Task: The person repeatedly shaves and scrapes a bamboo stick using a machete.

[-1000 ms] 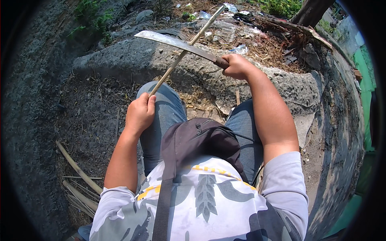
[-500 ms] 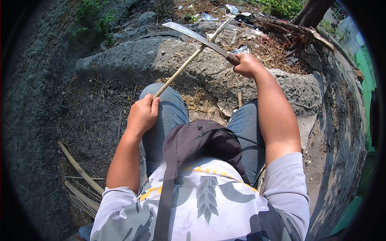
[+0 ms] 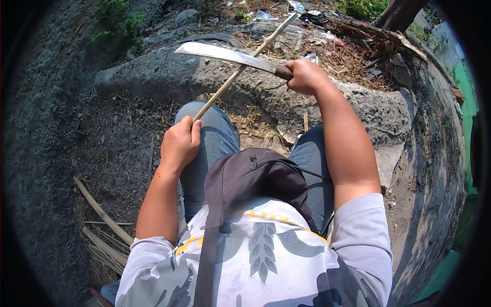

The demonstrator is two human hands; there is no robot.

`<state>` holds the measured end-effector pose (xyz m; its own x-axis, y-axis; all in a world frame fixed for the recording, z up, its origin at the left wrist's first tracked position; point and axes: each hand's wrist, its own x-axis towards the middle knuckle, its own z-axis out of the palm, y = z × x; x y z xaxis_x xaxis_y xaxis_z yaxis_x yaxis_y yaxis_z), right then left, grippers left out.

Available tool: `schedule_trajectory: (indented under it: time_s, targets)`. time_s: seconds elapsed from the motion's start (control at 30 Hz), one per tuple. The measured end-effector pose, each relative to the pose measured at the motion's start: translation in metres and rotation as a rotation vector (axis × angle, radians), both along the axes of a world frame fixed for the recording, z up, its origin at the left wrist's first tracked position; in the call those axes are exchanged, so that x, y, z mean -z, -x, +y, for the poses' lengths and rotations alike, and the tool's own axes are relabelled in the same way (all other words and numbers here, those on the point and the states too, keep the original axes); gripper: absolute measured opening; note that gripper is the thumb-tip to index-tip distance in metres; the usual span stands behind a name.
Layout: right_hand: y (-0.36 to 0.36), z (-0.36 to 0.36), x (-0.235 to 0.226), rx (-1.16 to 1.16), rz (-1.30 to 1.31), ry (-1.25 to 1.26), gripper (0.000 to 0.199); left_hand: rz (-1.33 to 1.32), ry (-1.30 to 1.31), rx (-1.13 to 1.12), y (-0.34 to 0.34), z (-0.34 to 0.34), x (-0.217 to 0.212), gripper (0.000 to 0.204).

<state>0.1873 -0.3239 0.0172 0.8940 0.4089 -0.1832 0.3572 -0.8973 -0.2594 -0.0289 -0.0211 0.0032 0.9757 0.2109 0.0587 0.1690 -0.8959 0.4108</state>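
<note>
My left hand (image 3: 181, 143) is closed round the lower end of a long pale stick (image 3: 228, 83), which looks like split bamboo or wood. The stick slants up and away to the right from beside my left knee. My right hand (image 3: 307, 78) grips the dark handle of a machete (image 3: 220, 53) with a curved, slightly rusty blade. Its blade lies across the stick about midway up and its tip points left. The blade seems to touch the stick, but the exact contact is hard to make out.
A rough stone ledge (image 3: 148, 74) runs across in front of my knees. Dry straw and litter (image 3: 332, 61) lie beyond it, near a tree trunk (image 3: 400, 14). Several cut strips and poles (image 3: 105, 217) rest on the ground at left. A dark bag (image 3: 255, 179) sits on my lap.
The machete has slid left and down along the stick toward me, with my right hand moving the same way. My left hand and the stick have barely shifted.
</note>
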Motion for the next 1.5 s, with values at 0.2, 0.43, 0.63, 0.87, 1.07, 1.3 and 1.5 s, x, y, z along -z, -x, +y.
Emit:
schedule_trajectory:
  time_s: [0.2, 0.43, 0.63, 0.87, 1.07, 1.3, 1.5]
  targets:
    - [-0.011, -0.03, 0.013, 0.22, 0.08, -0.212, 0.038, 0.047, 0.003, 0.027, -0.003, 0.005, -0.001, 0.032]
    - [-0.009, -0.012, 0.016, 0.011, 0.097, -0.145, 0.031, 0.018, 0.023, 0.016, -0.003, 0.004, 0.0, 0.032]
    - [0.013, 0.02, 0.006, -0.178, -0.003, 0.038, 0.03, 0.041, -0.051, 0.01, -0.003, -0.002, -0.006, 0.033]
    - [-0.023, -0.018, 0.031, 0.375, -0.022, -0.04, 0.029, 0.048, -0.059, 0.06, -0.001, 0.004, -0.006, 0.033]
    - [-0.029, -0.041, 0.036, 0.425, 0.155, -0.213, 0.029, 0.01, -0.104, 0.13, -0.003, 0.003, -0.006, 0.031]
    - [-0.005, -0.006, 0.011, -0.041, 0.132, -0.048, 0.029, 0.022, -0.091, 0.073, -0.004, 0.002, -0.002, 0.031]
    - [-0.007, -0.006, 0.008, 0.046, 0.004, 0.057, 0.038, 0.012, -0.027, 0.051, 0.0, 0.005, -0.002, 0.031]
